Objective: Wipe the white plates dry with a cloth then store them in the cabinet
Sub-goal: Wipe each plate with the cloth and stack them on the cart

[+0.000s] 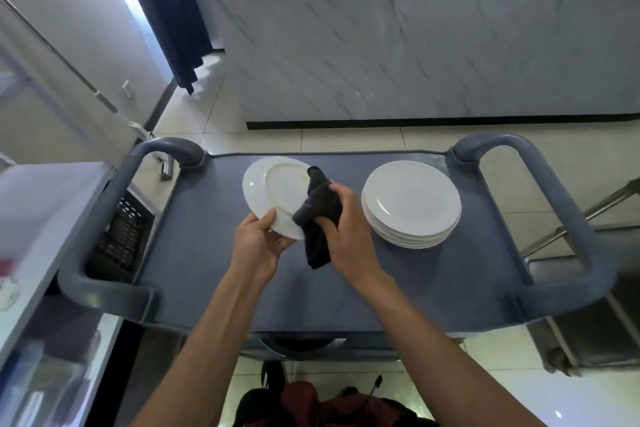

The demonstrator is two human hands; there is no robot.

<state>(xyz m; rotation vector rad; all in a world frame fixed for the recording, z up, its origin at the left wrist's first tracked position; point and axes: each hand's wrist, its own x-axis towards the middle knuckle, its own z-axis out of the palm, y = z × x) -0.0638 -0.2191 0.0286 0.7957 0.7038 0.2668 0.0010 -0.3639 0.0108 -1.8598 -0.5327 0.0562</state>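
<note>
The fingers of the right hand point(341, 225) are curled round a bunched dark cloth point(317, 215), and the upper end of it is pressed against the face of a white plate point(273, 194). The left hand point(258, 241) pinches that plate at its near rim, thumb on top and fingers underneath, holding it tilted above the grey cart top point(214, 253). The cloth's loose tail hangs down between the two hands.

A faint yellowish mark sits on the plate just beside the cloth's tip. Whether it is a stain or a reflection I cannot tell.

Out toward the right side of the cart top, closer to its far edge than its near one, a stack of white plates point(412, 204) rests flat, well apart from the one being wiped. I cannot tell if those are already dry or still waiting. I see no separate pile, so I would guess they are still to be done.

As I judge it, the job is early: one plate is mid-wipe, the stack remains, and nothing has gone into a cabinet. No cabinet can be picked out for certain from here. Beyond the cart stands a marble-patterned counter front point(415, 45).
</note>
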